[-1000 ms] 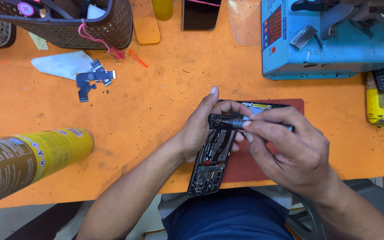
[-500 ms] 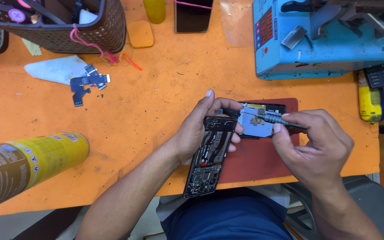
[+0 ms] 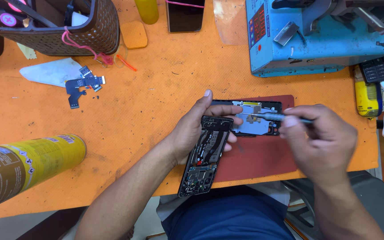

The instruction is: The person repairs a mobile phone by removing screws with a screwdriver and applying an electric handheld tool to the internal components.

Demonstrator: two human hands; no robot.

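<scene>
Phone repair at an orange table [image 3: 156, 102]: the left hand [image 3: 196, 129] clasps an opened smartphone [image 3: 203, 155], back cover off and circuit boards bared, its upper end over a dark red work mat [image 3: 263, 155] and its lower end jutting past the table's near edge. The left grip is wrapped round the handset's upper end, thumb across the top, fingers reaching onto a second opened phone frame [image 3: 254, 118] that lies flat on the mat just beyond. The right hand [image 3: 323, 142] pinches a slim metal tool [image 3: 272, 117], probably a precision screwdriver, its tip resting on the grey plate of that frame.

By the look of it the handset is light and rigid but fragile, with exposed boards, connectors and thin ribbon cables; it is best held by the side rails of its frame, as here, never by the boards. The tool is thin and smooth, apt to roll, and wants a fingertip pinch near its shaft.

Against the view half a second earlier, the right hand has drawn back toward the right, uncovering the frame's grey plate, and the tool now lies nearly level across it. The left hand keeps its hold. A yellow spray can [image 3: 27, 164], blue flex cables [image 3: 83, 84], a woven basket [image 3: 85, 31] and a blue machine [image 3: 321, 40] sit around.
</scene>
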